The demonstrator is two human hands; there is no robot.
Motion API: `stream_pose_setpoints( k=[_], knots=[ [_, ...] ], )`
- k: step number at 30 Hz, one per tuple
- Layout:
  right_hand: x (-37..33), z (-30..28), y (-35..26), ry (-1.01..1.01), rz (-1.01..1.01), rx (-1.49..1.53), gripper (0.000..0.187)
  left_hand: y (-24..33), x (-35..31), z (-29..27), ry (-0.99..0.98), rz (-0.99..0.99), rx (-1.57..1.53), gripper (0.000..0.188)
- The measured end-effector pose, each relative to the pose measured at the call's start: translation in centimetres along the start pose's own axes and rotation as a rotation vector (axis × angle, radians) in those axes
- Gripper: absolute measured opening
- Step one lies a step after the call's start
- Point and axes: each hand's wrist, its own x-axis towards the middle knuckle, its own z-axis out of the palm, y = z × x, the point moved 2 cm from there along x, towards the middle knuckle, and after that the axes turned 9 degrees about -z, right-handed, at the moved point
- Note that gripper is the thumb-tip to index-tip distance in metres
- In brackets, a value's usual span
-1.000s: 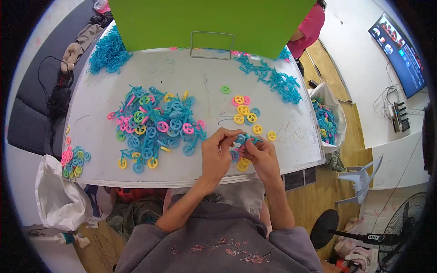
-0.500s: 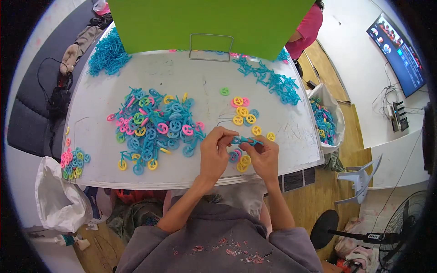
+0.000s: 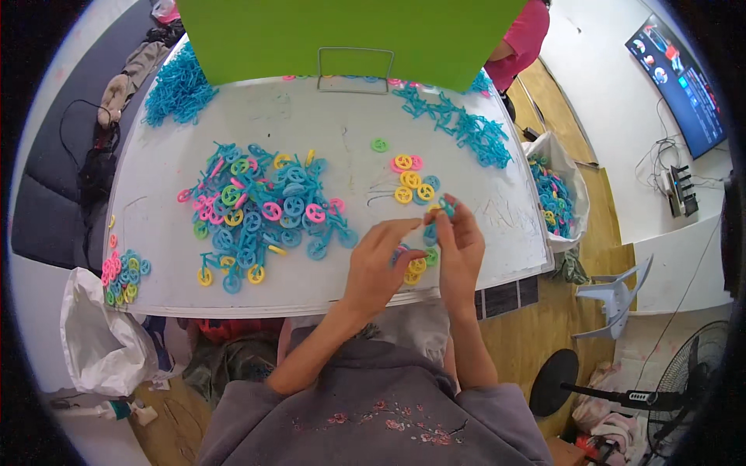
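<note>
My right hand [image 3: 461, 247] pinches a small teal plastic frame piece [image 3: 446, 206] between thumb and fingers, raised over the table. A blue wheel [image 3: 429, 234] shows just left of its thumb; whether it is joined to the piece, I cannot tell. Beside it, my left hand [image 3: 376, 268] has thumb and index finger apart, with nothing visible between them. Yellow wheels [image 3: 416, 266] and a green wheel [image 3: 432, 256] lie between the hands, partly covered. Beyond the fingers is a loose group of yellow [image 3: 403, 195], pink and blue wheels.
Left of my hands spreads a big pile of teal frames with coloured wheels [image 3: 264, 210]. Teal frames heap at the far left [image 3: 180, 89] and far right [image 3: 474, 136]. A green panel [image 3: 350, 39] stands at the back. A white sack [image 3: 571, 167] of pieces sits beyond the right edge.
My hands have drawn apart. The right hand has lifted the teal piece up and away from the left, whose thumb and index finger have spread.
</note>
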Motion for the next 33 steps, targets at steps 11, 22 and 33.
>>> stream_pose_setpoints(
  k=[11,22,33],
  knots=[
    [0.3,-2.3,-0.2,-0.007,0.105,0.069,0.019,-2.4,-0.7,0.2,-0.072,-0.217,0.144,0.024],
    [-0.8,-1.4,-0.8,-0.103,0.094,-0.129,0.015,-1.6,0.6,0.0,-0.152,-0.608,-0.541,0.012],
    [-1.3,-1.0,-1.2,-0.196,0.082,-0.153,0.016,-2.0,0.5,0.5,-0.069,-0.559,-0.669,0.012]
  ],
)
